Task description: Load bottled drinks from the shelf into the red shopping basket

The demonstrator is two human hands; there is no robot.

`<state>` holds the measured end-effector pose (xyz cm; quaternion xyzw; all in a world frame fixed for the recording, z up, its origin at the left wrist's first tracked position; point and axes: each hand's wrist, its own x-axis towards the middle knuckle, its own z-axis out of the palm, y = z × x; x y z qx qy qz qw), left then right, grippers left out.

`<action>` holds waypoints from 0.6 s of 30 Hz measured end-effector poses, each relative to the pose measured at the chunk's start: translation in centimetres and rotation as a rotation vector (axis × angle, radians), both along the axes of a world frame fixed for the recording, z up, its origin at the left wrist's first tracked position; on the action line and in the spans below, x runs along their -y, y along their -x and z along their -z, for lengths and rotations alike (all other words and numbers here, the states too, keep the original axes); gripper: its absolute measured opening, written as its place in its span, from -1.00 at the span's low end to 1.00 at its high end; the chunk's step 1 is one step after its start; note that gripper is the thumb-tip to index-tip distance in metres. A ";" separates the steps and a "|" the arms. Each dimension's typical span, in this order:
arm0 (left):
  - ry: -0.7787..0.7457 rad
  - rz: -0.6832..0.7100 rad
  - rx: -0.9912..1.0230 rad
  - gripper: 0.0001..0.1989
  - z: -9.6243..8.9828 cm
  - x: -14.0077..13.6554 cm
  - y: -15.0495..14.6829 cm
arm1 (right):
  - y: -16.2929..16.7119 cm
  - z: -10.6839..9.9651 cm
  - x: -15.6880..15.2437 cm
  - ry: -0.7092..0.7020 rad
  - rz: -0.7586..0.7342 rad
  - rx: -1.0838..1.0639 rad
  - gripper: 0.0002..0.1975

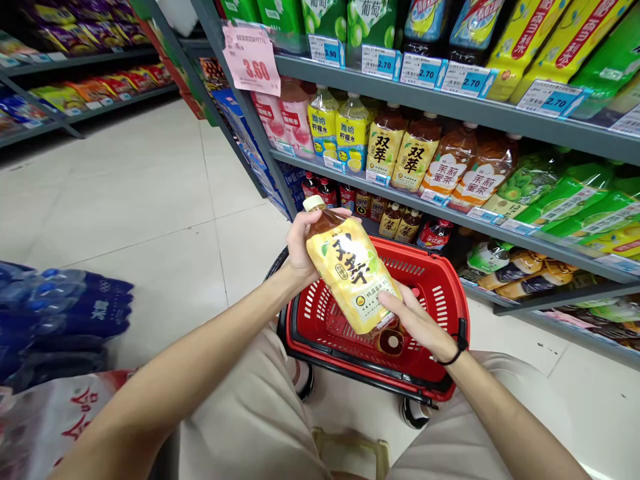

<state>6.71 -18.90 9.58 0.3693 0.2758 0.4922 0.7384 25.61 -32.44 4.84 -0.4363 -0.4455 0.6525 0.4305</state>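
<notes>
A large tea bottle (350, 270) with a yellow label and a cream cap lies tilted between my two hands, label up. My left hand (301, 243) wraps around its neck end, fingers partly behind it. Near the base my right hand (415, 317) grips the lower corner, thumb on the label. Directly beneath is a red shopping basket (453, 293) on the floor between my feet. Part of its contents shows, including a round dark package (390, 342) with a pale centre; the bottle hides some of the rest.
Shelves of drinks (425, 150) rise ahead and to the right, with price tags along their edges. Wrapped packs of blue bottled water (95, 307) stand on the floor at left. Behind them, snack shelves (90, 73) line the far aisle. A small yellowish stool (353, 440) is below me.
</notes>
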 end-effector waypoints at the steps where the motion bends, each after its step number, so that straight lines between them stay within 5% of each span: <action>1: -0.032 0.015 -0.018 -0.52 0.0 0.1 0.0 | 0.1 -0.1 0.0 -0.001 0.003 0.012 -0.33; 11: -0.170 0.034 -0.102 -0.57 0.4 1.5 -0.4 | 0.1 1.2 -1.0 0.047 -0.061 -0.044 -0.36; 18: -0.098 0.041 -0.121 -0.58 0.2 2.3 -1.2 | 1.2 3.8 -1.0 0.403 0.128 -0.297 -0.18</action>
